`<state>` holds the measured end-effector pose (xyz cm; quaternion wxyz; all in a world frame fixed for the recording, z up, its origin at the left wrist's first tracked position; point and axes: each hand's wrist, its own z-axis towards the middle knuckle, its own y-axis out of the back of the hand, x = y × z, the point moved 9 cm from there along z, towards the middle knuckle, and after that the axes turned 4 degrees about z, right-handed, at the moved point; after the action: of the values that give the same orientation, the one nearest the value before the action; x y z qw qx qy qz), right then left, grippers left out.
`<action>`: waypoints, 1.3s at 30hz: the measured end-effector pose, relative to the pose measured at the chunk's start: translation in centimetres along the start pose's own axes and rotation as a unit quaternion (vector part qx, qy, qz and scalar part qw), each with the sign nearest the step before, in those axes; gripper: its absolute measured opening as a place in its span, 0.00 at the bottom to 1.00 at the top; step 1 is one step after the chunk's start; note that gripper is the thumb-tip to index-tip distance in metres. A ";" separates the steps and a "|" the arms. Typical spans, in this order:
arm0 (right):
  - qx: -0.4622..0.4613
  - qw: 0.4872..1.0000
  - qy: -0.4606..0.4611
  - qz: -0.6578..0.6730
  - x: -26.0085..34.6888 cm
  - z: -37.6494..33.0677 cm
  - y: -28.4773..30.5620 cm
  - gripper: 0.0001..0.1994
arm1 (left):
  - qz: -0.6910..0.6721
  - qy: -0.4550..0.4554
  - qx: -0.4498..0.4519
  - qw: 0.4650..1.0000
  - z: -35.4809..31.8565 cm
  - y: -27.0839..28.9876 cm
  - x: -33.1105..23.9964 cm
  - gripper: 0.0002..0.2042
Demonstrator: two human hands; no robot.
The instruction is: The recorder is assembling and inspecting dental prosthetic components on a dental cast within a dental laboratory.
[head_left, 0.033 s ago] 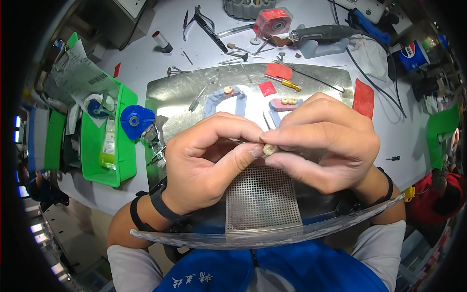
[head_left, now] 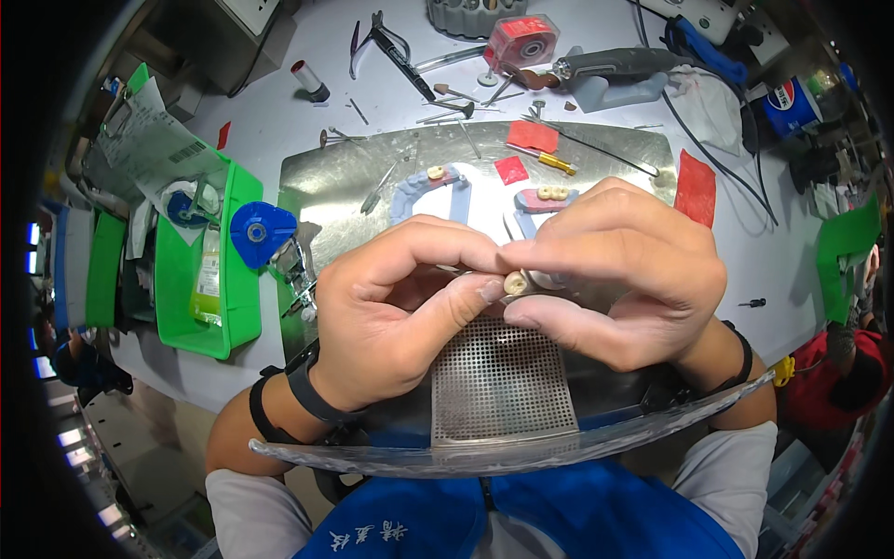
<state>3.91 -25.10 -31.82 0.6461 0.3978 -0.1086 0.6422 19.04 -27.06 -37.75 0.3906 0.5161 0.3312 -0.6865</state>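
A small tooth-coloured dental crown (head_left: 516, 283), its hollow side facing up, sits at the fingertips in front of me. My left hand (head_left: 410, 307) pinches it with thumb and index finger. Around the crown's right side curves my right hand (head_left: 629, 275), its index finger above and its thumb below, with a gap between them. Beyond my fingers lie two dental models: a grey-blue arch (head_left: 410, 196) with one crown, and a partial model (head_left: 533, 201) with joined crowns, partly covered by my right hand.
The hands are over a metal tray (head_left: 326, 177) and a perforated plate (head_left: 503, 382). A green bin (head_left: 244, 317) stands left, beside a blue articulator part (head_left: 263, 233). Loose burs, pliers (head_left: 396, 56), a handpiece (head_left: 624, 62) and red articulating paper (head_left: 696, 189) lie farther back. A clear shield edge (head_left: 521, 454) crosses below.
My right index finger has lifted off the crown, opening a gap to the thumb. More of the crown's hollow side shows. My left hand has hardly moved.
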 end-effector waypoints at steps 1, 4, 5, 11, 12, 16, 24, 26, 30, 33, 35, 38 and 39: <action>-0.008 1.000 -0.010 -0.007 0.0 0.1 0.1 0.17 | 0.004 -0.004 -0.002 1.000 0.0 0.1 0.1 0.07; -0.005 0.999 0.018 -0.030 0.0 -0.1 0.1 0.17 | 0.060 -0.002 -0.013 0.998 0.0 0.4 -0.6 0.07; -0.004 0.999 0.018 -0.030 0.1 -0.1 0.1 0.17 | 0.060 -0.002 -0.013 0.998 0.1 0.4 -0.7 0.07; 0.007 0.999 0.004 -0.042 0.0 -0.1 -0.2 0.16 | 0.108 -0.023 -0.049 0.993 0.1 0.8 -1.2 0.07; 0.009 0.999 -0.002 -0.050 0.0 -0.1 -0.1 0.16 | 0.103 -0.030 -0.053 0.993 0.1 0.9 -1.2 0.07; -0.020 0.997 -0.008 -0.070 -0.4 0.0 0.1 0.14 | 0.103 -0.006 -0.042 0.994 0.0 0.5 -1.5 0.07; -0.015 0.998 -0.003 -0.065 -0.4 -0.1 -0.2 0.14 | 0.101 0.003 -0.060 0.993 -0.3 0.7 -1.4 0.07; -0.016 0.998 -0.006 -0.058 -0.3 -0.1 -0.1 0.14 | 0.121 0.001 -0.063 0.991 -0.2 0.7 -1.9 0.07; -0.016 0.999 -0.026 -0.024 -0.8 -0.3 -0.3 0.12 | 0.172 -0.054 -0.049 0.982 -0.1 0.6 -2.9 0.08; -0.009 0.997 -0.074 -0.002 -1.2 -0.4 -0.4 0.11 | 0.191 -0.076 -0.048 0.978 -0.1 0.5 -3.3 0.09; -0.001 0.993 -0.115 0.014 -1.7 -0.7 -0.7 0.10 | 0.195 -0.082 -0.051 0.976 0.1 0.5 -3.2 0.09; -0.038 0.954 -0.232 0.188 -3.7 -1.9 -1.3 0.09 | 0.208 -0.153 -0.071 0.963 0.3 0.8 -3.6 0.10; -0.039 0.909 -0.289 0.298 -4.5 -2.6 -2.1 0.09 | 0.211 -0.157 -0.072 0.962 0.2 0.7 -3.9 0.10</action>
<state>4.21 -26.45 -37.19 0.3797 0.4894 -0.4293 0.6573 20.16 -26.83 -33.98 0.6102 0.4306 0.1978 -0.6349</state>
